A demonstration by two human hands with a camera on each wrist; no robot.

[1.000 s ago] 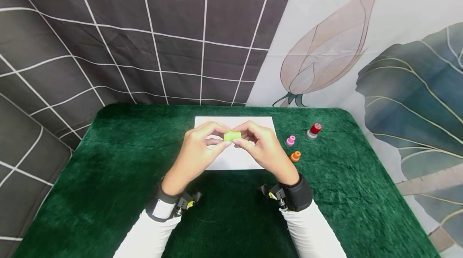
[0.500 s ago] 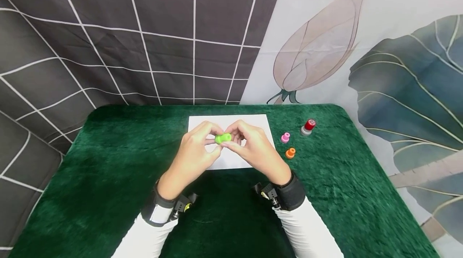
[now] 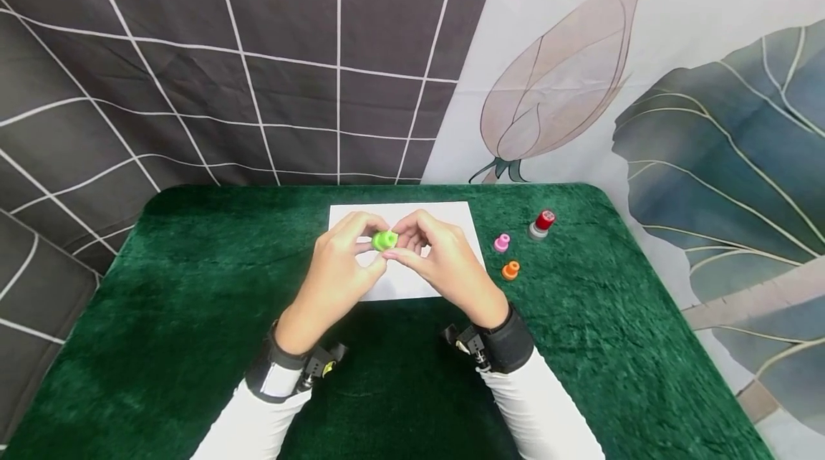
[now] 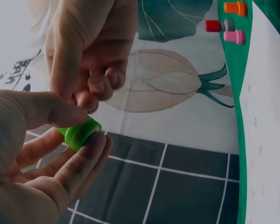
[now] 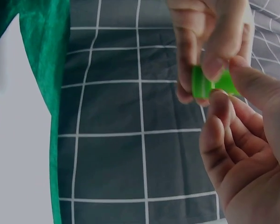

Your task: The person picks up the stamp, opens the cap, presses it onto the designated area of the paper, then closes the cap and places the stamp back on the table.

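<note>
Between both hands, over the white sheet of paper (image 3: 406, 281), is a small green stamp (image 3: 384, 241). My left hand (image 3: 338, 259) pinches its wider end between thumb and fingers, as the left wrist view shows. From the other side my right hand (image 3: 445, 252) pinches the narrower end, seen in the right wrist view with the green stamp (image 5: 226, 84) partly covered by fingertips. Faint small coloured marks dot the paper (image 4: 270, 140) in the left wrist view.
Right of the paper stand a pink stamp (image 3: 501, 243), an orange stamp (image 3: 510, 271) and a red stamp with a grey base (image 3: 542, 224). Dark green cloth (image 3: 213, 302) covers the table. A grid-patterned curtain (image 3: 290, 102) hangs behind it.
The green stamp, lying sideways between the hands earlier, has turned so its narrower end points more toward the head camera. The view has shifted slightly. Both hands keep their pinch.
</note>
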